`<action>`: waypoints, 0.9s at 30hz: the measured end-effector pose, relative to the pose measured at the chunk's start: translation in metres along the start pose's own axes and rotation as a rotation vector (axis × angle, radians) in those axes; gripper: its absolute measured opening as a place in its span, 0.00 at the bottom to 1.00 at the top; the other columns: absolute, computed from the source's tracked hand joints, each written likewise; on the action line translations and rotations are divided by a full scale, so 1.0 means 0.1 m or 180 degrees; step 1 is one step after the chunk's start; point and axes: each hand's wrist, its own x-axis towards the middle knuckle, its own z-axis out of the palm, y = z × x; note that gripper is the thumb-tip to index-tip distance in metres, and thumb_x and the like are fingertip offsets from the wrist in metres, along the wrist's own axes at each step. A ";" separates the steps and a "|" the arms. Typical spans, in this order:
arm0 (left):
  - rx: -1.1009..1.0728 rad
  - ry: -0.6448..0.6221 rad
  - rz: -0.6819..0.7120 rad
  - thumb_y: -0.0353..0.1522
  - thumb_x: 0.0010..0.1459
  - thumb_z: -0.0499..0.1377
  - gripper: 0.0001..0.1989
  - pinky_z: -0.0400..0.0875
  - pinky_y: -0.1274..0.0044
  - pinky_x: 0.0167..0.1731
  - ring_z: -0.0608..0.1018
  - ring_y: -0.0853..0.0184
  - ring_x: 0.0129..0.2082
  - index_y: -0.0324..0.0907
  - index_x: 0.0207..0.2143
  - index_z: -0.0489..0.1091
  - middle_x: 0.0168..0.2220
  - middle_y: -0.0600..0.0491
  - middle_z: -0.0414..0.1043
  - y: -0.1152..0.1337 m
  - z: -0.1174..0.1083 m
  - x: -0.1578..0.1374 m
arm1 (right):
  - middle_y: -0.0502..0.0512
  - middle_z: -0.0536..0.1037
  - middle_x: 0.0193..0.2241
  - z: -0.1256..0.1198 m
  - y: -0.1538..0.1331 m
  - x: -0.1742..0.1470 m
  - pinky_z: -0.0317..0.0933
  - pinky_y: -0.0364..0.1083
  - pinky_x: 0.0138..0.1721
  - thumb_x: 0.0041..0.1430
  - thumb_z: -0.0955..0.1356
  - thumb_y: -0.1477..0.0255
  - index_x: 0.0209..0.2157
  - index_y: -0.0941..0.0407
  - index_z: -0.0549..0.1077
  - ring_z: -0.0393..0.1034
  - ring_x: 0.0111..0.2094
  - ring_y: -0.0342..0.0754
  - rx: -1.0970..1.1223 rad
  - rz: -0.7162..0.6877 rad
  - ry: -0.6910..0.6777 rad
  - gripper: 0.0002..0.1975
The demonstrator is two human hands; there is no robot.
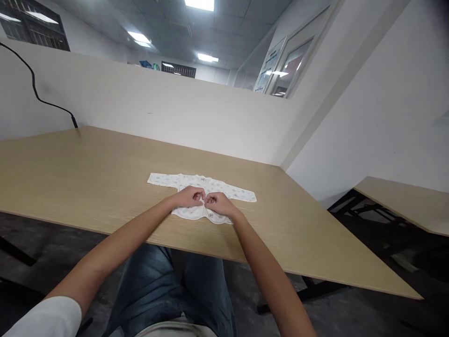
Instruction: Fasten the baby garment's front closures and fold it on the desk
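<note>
A small white baby shirt [199, 213] with a pale print lies on the wooden table, its sleeves spread to both sides and its neckline away from me. Over the middle of its front, my left hand [189, 196] pinches the fabric between thumb and fingers. My right hand [218, 204] pinches the cloth right beside it, the fingertips of both hands almost meeting. Creases run from the pinched spot down to the hem. Any fastener between the fingertips is too small to make out.
The wooden table [105, 173] reaches out to a low white partition [196, 112]. A black cable [52, 104] hangs at the far left. To the right stand a white wall [368, 117] and a second table [403, 196]. My legs are under the near edge.
</note>
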 end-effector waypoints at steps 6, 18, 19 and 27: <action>-0.0050 -0.0094 0.0097 0.34 0.54 0.61 0.09 0.56 0.81 0.27 0.65 0.72 0.25 0.40 0.35 0.77 0.24 0.58 0.66 0.03 0.00 0.00 | 0.51 0.76 0.27 -0.01 0.00 0.01 0.58 0.42 0.34 0.49 0.69 0.70 0.29 0.58 0.78 0.66 0.30 0.44 0.0002 0.0012 -0.0058 0.07; 0.0077 -0.0089 0.0151 0.32 0.53 0.60 0.09 0.57 0.80 0.27 0.66 0.71 0.27 0.40 0.36 0.78 0.26 0.57 0.69 0.07 -0.02 0.00 | 0.51 0.77 0.27 -0.03 -0.01 0.00 0.59 0.42 0.34 0.49 0.69 0.69 0.30 0.58 0.78 0.67 0.31 0.44 0.0062 0.0057 -0.0109 0.08; 0.0080 -0.0093 0.0147 0.32 0.53 0.60 0.09 0.57 0.80 0.28 0.66 0.71 0.27 0.40 0.36 0.78 0.26 0.56 0.70 0.07 -0.02 0.00 | 0.51 0.77 0.28 -0.03 -0.01 0.00 0.59 0.42 0.34 0.49 0.69 0.69 0.30 0.58 0.78 0.67 0.31 0.44 0.0046 0.0064 -0.0105 0.08; 0.0028 -0.0107 0.0142 0.33 0.53 0.61 0.08 0.55 0.80 0.26 0.65 0.72 0.26 0.41 0.34 0.78 0.25 0.57 0.67 0.06 -0.02 0.01 | 0.51 0.77 0.27 -0.04 -0.02 -0.01 0.58 0.42 0.33 0.49 0.70 0.69 0.30 0.58 0.78 0.66 0.30 0.44 0.0023 0.0077 -0.0110 0.08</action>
